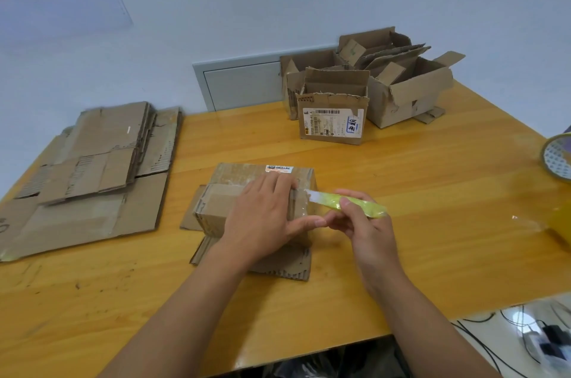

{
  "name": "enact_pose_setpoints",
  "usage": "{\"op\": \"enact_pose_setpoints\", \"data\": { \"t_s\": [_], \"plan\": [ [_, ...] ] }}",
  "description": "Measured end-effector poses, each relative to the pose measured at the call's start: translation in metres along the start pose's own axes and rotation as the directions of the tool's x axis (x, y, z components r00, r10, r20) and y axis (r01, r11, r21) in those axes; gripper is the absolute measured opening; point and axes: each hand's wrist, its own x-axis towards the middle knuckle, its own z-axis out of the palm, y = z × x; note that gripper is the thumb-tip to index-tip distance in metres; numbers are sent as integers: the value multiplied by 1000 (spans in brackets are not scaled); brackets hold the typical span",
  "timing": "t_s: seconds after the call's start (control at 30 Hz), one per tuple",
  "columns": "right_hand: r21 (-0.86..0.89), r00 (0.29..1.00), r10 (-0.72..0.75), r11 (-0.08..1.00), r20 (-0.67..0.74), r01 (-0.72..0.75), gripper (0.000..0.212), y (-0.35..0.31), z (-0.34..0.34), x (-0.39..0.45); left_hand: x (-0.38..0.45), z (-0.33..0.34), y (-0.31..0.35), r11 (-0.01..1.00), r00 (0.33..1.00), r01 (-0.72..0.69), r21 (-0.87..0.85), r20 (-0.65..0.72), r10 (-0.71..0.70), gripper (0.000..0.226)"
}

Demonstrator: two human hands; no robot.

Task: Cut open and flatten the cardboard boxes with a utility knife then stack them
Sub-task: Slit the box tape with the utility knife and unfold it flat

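A small taped cardboard box [234, 189] stands in the middle of the wooden table [417, 192], its lower flaps spread out flat under it. My left hand [265, 216] lies over the box's top right part, fingers on the top and thumb down its right side. My right hand [361, 223] grips a yellow-green utility knife [355, 206]. The knife's blade tip touches the taped seam at the box's upper right edge, just beside my left fingers. A stack of flattened cardboard [92, 173] lies at the left of the table.
Several opened boxes [355, 93] stand at the back of the table; the nearest carries a white shipping label. A roll of tape [557, 155] and yellow tape [560, 223] sit at the right edge. Cables lie on the floor at bottom right.
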Motion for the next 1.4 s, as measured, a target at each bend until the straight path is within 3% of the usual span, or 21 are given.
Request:
{"op": "enact_pose_setpoints", "data": {
  "t_s": [0.43,0.57,0.7,0.83,1.0,1.4],
  "plan": [
    [5,995,44,999,90,-45,17,5,0,1,-1,-2,0,999,1000,14,-44,-7,-15,74],
    [23,999,29,999,38,-30,17,5,-2,2,0,-3,2,998,1000,21,-55,-5,-21,73],
    [19,995,16,1000,96,-18,17,6,0,1,-1,-2,1,999,1000,20,-51,-13,-21,73],
    [2,999,-15,1000,33,15,18,6,-2,3,-1,-3,1,998,1000,20,-59,-9,-21,76],
    [2,994,28,1000,104,-28,17,7,2,2,-1,-2,2,999,1000,24,-41,-15,-25,77],
    [7,995,23,1000,95,-24,18,5,-3,1,-1,-4,2,999,999,22,-24,-22,-23,76]
  ]
}}
